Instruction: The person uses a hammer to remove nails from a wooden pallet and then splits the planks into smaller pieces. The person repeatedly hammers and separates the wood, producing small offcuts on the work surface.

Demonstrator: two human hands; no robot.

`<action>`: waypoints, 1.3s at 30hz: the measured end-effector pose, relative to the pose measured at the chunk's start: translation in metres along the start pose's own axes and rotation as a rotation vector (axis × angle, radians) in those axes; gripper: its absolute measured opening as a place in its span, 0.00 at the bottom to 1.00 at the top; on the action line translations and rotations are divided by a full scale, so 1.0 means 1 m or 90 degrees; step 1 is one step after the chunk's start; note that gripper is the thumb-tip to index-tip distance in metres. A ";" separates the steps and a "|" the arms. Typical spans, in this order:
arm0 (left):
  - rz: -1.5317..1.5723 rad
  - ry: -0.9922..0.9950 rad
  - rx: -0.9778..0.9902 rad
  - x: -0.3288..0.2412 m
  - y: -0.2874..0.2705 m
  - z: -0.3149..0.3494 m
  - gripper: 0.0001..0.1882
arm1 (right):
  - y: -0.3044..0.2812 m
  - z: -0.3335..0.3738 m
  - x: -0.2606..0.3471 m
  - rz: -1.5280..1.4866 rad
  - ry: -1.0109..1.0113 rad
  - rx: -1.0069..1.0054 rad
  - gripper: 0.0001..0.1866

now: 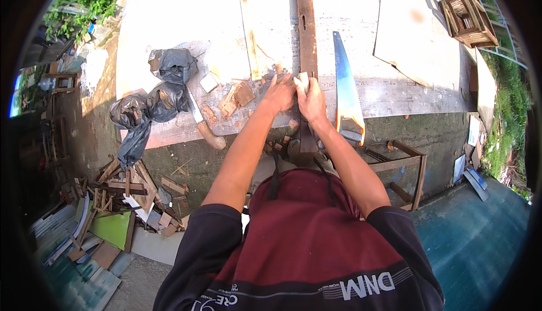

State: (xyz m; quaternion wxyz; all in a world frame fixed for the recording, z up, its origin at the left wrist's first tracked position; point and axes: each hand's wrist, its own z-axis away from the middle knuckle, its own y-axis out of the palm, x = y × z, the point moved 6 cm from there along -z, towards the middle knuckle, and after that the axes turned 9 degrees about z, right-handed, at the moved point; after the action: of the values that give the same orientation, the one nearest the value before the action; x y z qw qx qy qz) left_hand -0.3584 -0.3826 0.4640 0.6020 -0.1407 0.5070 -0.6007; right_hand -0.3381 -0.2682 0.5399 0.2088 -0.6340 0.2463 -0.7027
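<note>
A long brown wooden plank (306, 34) runs away from me across the table, with a slot cut in it. Over its near part, my right hand (311, 101) is closed round a small pale wood block (304, 78). My left hand (279, 93) is close against it at the plank's left side, its fingers bent and partly hidden; what they grip does not show clearly. To the right of my right hand lies a handsaw (346, 79) with an orange and black handle. A large knife (204, 122) with a wooden handle lies to the left, beside wood offcuts (237, 96).
Black plastic bags (172, 65) sit at the table's left. A thin pale strip (250, 34) lies left of the plank. A wooden crate (467, 20) stands far right, a wooden frame (415, 170) below the table's edge. Scrap wood (127, 192) is heaped on the left floor.
</note>
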 end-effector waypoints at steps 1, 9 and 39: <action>-0.004 0.000 0.021 0.001 0.000 -0.001 0.30 | 0.003 -0.002 -0.003 0.002 -0.011 -0.008 0.21; 0.100 -0.102 0.019 0.004 0.005 0.013 0.31 | 0.025 -0.033 -0.027 0.047 0.045 0.007 0.22; 0.205 0.103 -0.222 0.023 -0.011 -0.047 0.29 | 0.028 -0.014 0.001 0.090 -0.048 0.208 0.26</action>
State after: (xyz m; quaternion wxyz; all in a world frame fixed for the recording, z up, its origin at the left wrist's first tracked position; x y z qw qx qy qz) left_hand -0.4069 -0.3845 0.4418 0.6137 -0.1111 0.6654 -0.4102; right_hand -0.3531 -0.2900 0.5226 0.3671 -0.5983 0.1651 -0.6929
